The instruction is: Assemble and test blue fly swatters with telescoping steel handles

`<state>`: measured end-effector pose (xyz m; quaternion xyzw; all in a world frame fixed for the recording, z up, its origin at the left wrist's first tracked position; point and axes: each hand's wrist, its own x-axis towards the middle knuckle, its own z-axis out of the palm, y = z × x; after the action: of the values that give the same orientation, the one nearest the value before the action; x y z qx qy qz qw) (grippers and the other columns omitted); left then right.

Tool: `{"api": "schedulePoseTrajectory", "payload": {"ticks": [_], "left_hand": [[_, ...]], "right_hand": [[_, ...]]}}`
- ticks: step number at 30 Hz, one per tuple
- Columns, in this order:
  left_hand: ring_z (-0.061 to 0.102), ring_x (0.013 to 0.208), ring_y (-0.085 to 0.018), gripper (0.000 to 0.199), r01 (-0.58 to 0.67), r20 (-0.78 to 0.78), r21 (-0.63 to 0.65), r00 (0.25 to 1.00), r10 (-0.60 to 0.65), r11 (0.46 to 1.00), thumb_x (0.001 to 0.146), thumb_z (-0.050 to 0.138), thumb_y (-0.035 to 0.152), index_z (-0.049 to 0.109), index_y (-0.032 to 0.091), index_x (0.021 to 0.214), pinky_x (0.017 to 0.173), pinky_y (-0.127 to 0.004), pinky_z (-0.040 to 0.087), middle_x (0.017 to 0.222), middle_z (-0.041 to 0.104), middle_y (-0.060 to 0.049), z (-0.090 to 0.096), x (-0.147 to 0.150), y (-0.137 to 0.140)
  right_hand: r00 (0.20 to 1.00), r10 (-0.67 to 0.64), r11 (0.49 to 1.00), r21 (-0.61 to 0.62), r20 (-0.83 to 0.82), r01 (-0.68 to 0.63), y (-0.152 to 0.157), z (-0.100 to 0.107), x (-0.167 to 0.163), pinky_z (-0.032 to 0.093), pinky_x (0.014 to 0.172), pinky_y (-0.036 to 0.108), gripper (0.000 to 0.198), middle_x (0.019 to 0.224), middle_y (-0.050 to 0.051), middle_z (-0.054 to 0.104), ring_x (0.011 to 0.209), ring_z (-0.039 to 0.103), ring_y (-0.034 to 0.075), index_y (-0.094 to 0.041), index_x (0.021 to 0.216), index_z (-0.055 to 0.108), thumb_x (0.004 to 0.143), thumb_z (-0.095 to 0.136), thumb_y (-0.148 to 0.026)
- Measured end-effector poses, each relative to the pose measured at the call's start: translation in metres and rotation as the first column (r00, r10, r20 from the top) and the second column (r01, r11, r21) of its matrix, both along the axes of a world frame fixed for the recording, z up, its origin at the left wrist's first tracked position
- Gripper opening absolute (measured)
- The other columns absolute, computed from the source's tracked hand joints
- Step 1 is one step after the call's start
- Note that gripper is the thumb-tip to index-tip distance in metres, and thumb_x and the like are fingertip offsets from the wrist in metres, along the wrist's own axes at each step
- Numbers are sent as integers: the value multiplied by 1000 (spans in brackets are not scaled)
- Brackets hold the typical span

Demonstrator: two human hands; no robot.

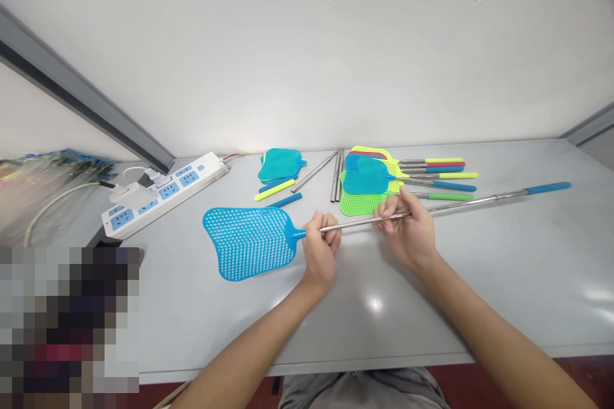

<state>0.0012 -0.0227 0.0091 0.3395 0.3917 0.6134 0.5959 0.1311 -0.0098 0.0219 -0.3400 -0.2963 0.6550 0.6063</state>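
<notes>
Here, in hand: one long blue fly swatter, held above the grey table. Clock centred between the hands, twelve toward the wall: mesh head at nine, blue handle just short of three.

Left hand: closed around the swatter where metal rod meets blue neck. Right hand: fingers curled about the rod farther along, thumb raised, a lighter hold by the look of it.

At one o'clock: pile of swatters, heads overlapping, handles toward two. At eleven: three metal tubes, two side by side, one slanted. At ten: stacked loose heads; nearer the person, yellow sleeve and blue sleeve. Farther out, toward half past nine: white power strip, plugs seated.

Risks, as judged: the long handle end, swung toward one, could catch the piled handles and scatter them. A sideways push on the slim rod could bend it. A slack left hand could let the head twist. A knock could send the round tubes rolling.
</notes>
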Motion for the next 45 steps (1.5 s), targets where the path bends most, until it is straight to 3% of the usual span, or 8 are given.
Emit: {"api": "schedulePoseTrajectory", "payload": {"ticks": [6,9,11,13,30,39,45], "left_hand": [[21,36,-7,41,1,-39,-11,999,-2,1000,81,30,32,19,18,45,41,-24,19,38,17,5,0,-1,2],[23,36,-7,42,191,-141,-49,970,-196,980,82,29,33,24,18,44,41,-24,18,36,22,5,-1,1,0],[25,37,-7,42,350,-203,-86,910,-361,933,82,29,34,27,18,43,41,-25,17,36,24,4,-1,3,-2],[23,36,-7,42,407,-218,-85,883,-415,910,82,27,34,26,18,43,40,-25,16,35,23,5,-1,5,-5],[21,37,-8,39,407,-209,-74,886,-413,910,83,24,30,19,20,45,41,-26,16,38,19,5,-6,8,-11],[22,37,-8,41,395,-330,-83,855,-399,915,83,23,30,21,20,44,41,-25,18,37,21,5,-3,7,-7],[20,37,-8,40,304,-415,-162,842,-344,939,81,25,30,19,19,43,41,-24,17,36,18,5,8,11,-4]], "right_hand": [[990,-130,991,-22,-51,129,3,1,4,26,38,22,44,32,-2,32,34,31,8,-17,40,48,81,41,-31],[973,-211,976,-69,-89,205,4,-1,5,22,36,22,43,30,-3,28,32,26,7,-18,38,40,80,41,-26],[959,-261,964,-77,-113,253,6,-4,7,22,36,22,43,29,-4,25,31,24,7,-18,37,35,79,41,-26],[950,-284,959,-64,-130,277,6,-6,8,22,36,22,43,28,-5,22,30,23,7,-18,38,32,79,42,-26],[948,-247,968,-95,-199,233,-10,-7,-15,21,39,22,47,32,-5,20,34,22,7,-17,40,32,84,35,-33],[962,-191,979,-102,-194,174,-6,-6,-14,22,39,21,47,31,-4,23,34,22,7,-17,40,33,83,36,-34],[977,-177,973,-169,-120,155,-2,-5,-8,20,38,21,42,31,-5,26,33,23,7,-17,41,34,82,39,-28]]}}
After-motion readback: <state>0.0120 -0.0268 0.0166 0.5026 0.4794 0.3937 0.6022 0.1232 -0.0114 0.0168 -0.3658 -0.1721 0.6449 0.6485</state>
